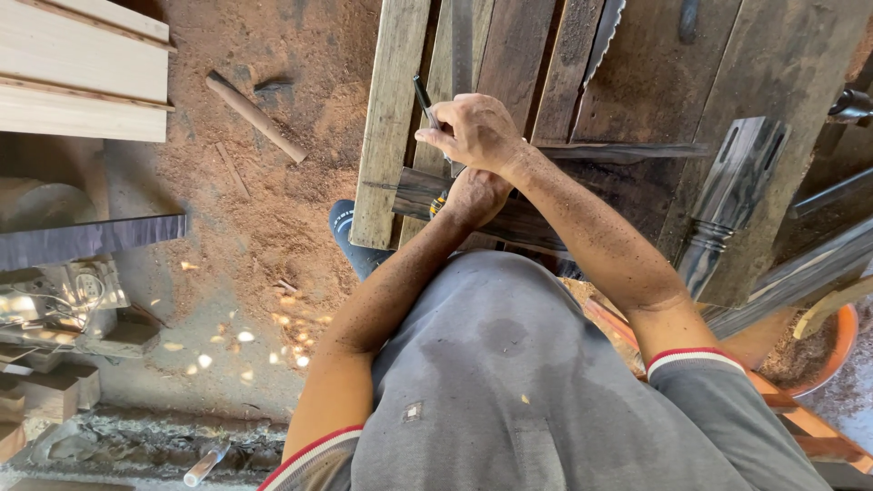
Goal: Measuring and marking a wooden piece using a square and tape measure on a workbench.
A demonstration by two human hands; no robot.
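From the head view I looked straight down at a rough plank workbench (637,82) standing over a sawdust-covered floor (273,209).

1. Right hand (473,132): the fingers were closed together on a slim dark pencil (424,100), with its point angled up and to the left. The hand sat above the near end of a dark wooden workpiece (414,191).

2. Left hand (475,195): it lay just below the right hand, pressed down on the same dark workpiece. A small yellow and black object (439,202) showed at its fingers. I could not tell whether the fingers were curled round it or merely resting flat.

3. Workpiece position: it lay crosswise on the near edge of the bench, across a pale plank (386,118), with its left end jutting out beyond the hands.

4. Surroundings: a metal ruler (462,45) lay lengthwise on the bench beyond the right hand. A saw blade (605,32) with a toothed edge lay further right. A dark turned wooden leg (727,195) rested at the right side of the bench, well apart from the hands. On the floor, a short wooden stick (255,116) lay in the sawdust, and pale boards (82,68) were stacked at the upper left. An orange tub (841,350) stood at the lower right.
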